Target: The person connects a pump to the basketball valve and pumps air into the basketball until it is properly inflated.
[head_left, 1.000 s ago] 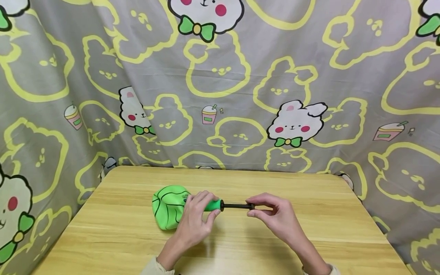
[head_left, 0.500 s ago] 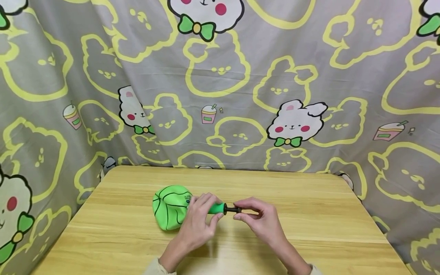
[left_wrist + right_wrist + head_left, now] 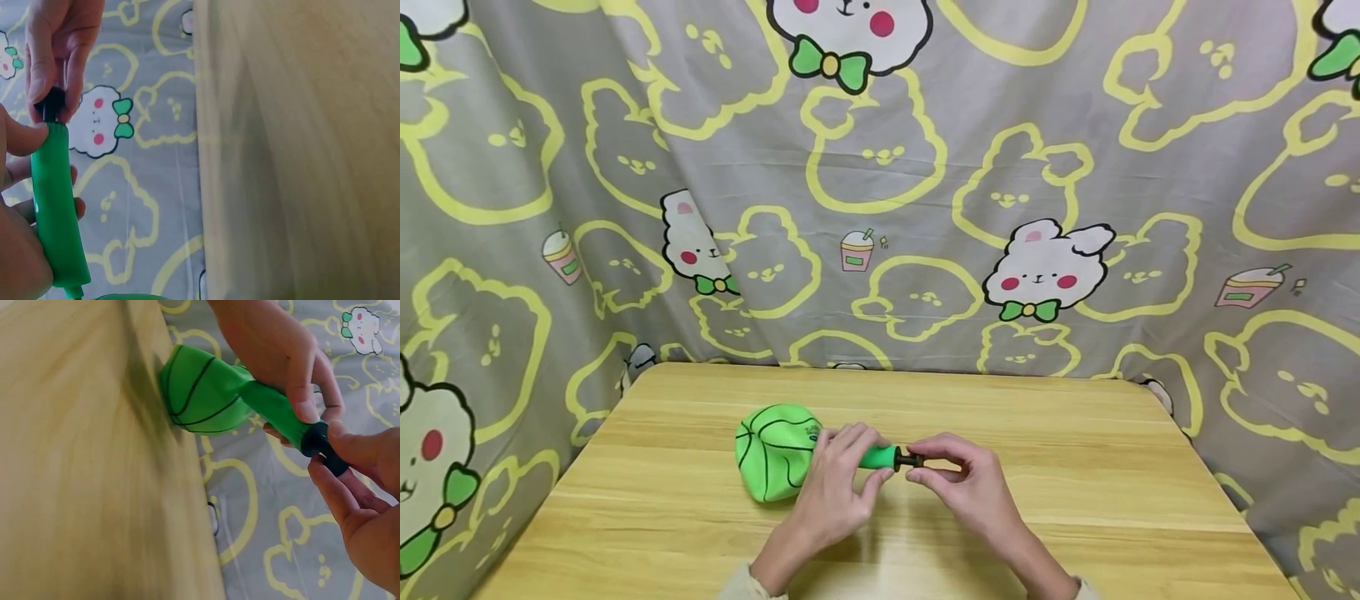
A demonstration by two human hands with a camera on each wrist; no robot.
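A dented green ball (image 3: 775, 457) with black lines sits on the table, left of the hands in the head view. My left hand (image 3: 838, 487) grips the green barrel of a hand pump (image 3: 880, 457), fingers on one side and thumb on the other. The pump lies sideways, its narrow nozzle (image 3: 74, 292) end toward the ball. At the opposite end, my right hand (image 3: 966, 487) pinches the black plunger handle (image 3: 334, 464) between thumb and fingers. Only a short length of the black rod shows outside the barrel.
A light wooden table (image 3: 1112, 467) spreads under both hands. Behind it and along both sides hangs a grey curtain (image 3: 925, 183) printed with yellow outlines and white rabbits, close to the table's back edge (image 3: 910, 372).
My right hand has moved left with the plunger handle, and most of the black rod has slid into the barrel. My left hand and the pump have shifted slightly right.
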